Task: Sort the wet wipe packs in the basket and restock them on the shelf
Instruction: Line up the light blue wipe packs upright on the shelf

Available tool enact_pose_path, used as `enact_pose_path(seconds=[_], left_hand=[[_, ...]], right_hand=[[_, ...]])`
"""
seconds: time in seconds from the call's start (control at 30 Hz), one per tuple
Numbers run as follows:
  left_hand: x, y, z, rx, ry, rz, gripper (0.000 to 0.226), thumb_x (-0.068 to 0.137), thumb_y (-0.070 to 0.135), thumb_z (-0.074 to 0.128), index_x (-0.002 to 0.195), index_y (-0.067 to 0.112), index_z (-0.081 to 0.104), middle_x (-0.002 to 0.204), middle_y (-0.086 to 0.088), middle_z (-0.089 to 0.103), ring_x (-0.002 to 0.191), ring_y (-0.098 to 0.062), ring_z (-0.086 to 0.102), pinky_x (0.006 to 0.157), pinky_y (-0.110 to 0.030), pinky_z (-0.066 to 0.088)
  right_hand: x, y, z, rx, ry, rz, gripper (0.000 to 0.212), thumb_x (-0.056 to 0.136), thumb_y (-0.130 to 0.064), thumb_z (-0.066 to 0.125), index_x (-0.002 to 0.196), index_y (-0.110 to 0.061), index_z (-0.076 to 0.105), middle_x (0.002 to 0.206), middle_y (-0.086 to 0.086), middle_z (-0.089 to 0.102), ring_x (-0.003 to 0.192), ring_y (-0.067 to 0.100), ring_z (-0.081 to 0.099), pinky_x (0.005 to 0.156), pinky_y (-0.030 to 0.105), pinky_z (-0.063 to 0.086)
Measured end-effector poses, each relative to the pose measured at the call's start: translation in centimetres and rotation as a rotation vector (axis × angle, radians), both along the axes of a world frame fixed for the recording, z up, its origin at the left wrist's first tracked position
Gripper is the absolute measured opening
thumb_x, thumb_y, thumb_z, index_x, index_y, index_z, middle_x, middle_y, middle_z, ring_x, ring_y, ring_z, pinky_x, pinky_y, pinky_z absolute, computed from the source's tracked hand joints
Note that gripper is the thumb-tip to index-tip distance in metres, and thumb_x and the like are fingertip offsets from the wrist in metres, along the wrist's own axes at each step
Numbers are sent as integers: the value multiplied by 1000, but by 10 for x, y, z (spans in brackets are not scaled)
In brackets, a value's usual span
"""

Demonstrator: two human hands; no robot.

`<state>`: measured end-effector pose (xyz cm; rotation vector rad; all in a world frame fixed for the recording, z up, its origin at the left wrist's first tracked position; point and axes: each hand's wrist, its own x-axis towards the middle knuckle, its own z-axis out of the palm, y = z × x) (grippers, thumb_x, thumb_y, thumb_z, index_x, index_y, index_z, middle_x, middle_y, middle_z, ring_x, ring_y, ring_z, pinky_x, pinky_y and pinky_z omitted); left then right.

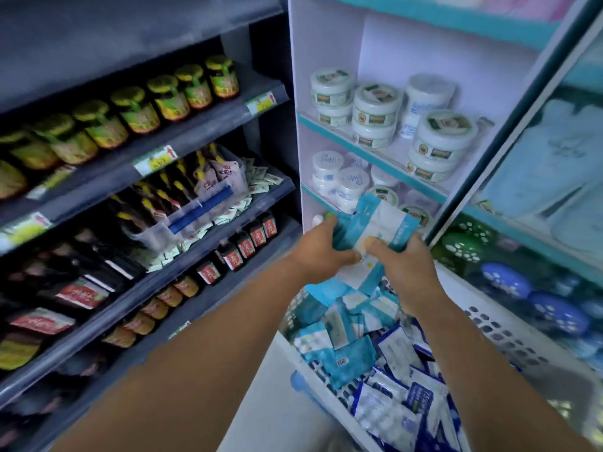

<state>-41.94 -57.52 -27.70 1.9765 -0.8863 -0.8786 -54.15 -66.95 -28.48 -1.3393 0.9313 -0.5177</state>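
Above the basket [509,334], both forearms reach forward, hands side by side at mid-frame. Left hand [321,247] and right hand [404,265] together grip a bundle of teal wet wipe packs [378,223], fingers curled round its lower edge, thumbs on the near face. Bundle held upright in front of the white shelf [372,158] with its round tubs [375,109]. Basket below holds loose teal packs [349,353] and dark blue packs [401,406], mixed.

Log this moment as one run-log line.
stage: sorting | left hand: grips teal wipe packs | right hand: grips same stack | stack: above basket | basket: mixed teal and dark-blue packs
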Motion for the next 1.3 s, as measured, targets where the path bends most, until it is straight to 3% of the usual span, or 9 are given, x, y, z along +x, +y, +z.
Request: enact_pose_path(seconds=[0.1, 0.17, 0.23, 0.37, 0.67, 0.93, 1.07, 1.2, 1.3], left_hand=[[19, 38, 43, -76, -35, 23, 33, 85, 15, 71, 110, 15, 49, 91, 10, 60, 81, -7, 59, 64, -10, 45], [35, 70, 72, -115, -85, 50, 28, 86, 15, 70, 101, 16, 47, 84, 15, 56, 71, 3, 55, 58, -4, 40], [52, 107, 100, -145, -137, 84, 29, 86, 17, 70, 104, 11, 48, 90, 8, 60, 79, -4, 59, 64, -9, 46], [88, 187, 152, -136, -258, 163, 37, 83, 23, 72, 110, 11, 49, 105, -3, 63, 96, -20, 62, 84, -35, 51], [167, 376, 247, -154, -535, 421, 31, 80, 21, 73, 84, 22, 42, 80, 10, 53, 76, -15, 51, 63, -26, 40], [234, 502, 288, -68, -656, 621, 36, 79, 23, 73, 100, 8, 47, 95, -6, 61, 82, -22, 57, 67, -32, 47], [277, 548, 298, -20, -701, 712, 32, 79, 24, 72, 95, 14, 46, 89, 3, 59, 77, -17, 56, 65, -29, 47], [325, 583, 309, 49, -747, 758, 29, 79, 23, 71, 86, 23, 43, 80, 10, 54, 68, -9, 51, 58, -23, 40], [360, 602, 317, 101, -764, 777, 30, 79, 22, 70, 99, 18, 48, 86, 8, 58, 75, -13, 56, 60, -25, 46]], right_hand=[[23, 31, 41, -64, -53, 42, 24, 85, -14, 69, 106, -20, 59, 93, -2, 69, 68, 1, 66, 54, 20, 53], [45, 57, 65, -89, -78, 69, 24, 81, -18, 72, 102, -22, 60, 95, 1, 70, 79, 13, 69, 69, 36, 59], [68, 89, 89, -104, -105, 111, 29, 77, -22, 74, 102, -21, 61, 96, 4, 71, 83, 22, 70, 75, 46, 59], [119, 160, 132, -128, -186, 185, 33, 78, -20, 73, 108, -17, 60, 99, 5, 71, 81, 18, 70, 67, 37, 60], [235, 334, 218, -138, -395, 388, 31, 80, -17, 73, 108, -15, 58, 97, 1, 69, 76, 10, 66, 56, 21, 50], [332, 446, 260, -116, -422, 633, 33, 76, -18, 77, 104, -20, 59, 99, 2, 70, 87, 18, 69, 77, 41, 58], [387, 486, 270, -110, -449, 734, 28, 77, -17, 77, 99, -21, 59, 93, -4, 69, 81, 9, 66, 63, 25, 50], [453, 514, 273, -67, -429, 818, 35, 72, -20, 80, 102, -19, 61, 96, -1, 72, 93, 18, 67, 84, 35, 54], [500, 530, 277, -66, -431, 907, 42, 71, -15, 81, 108, -16, 61, 99, 2, 72, 93, 18, 68, 80, 33, 55]])
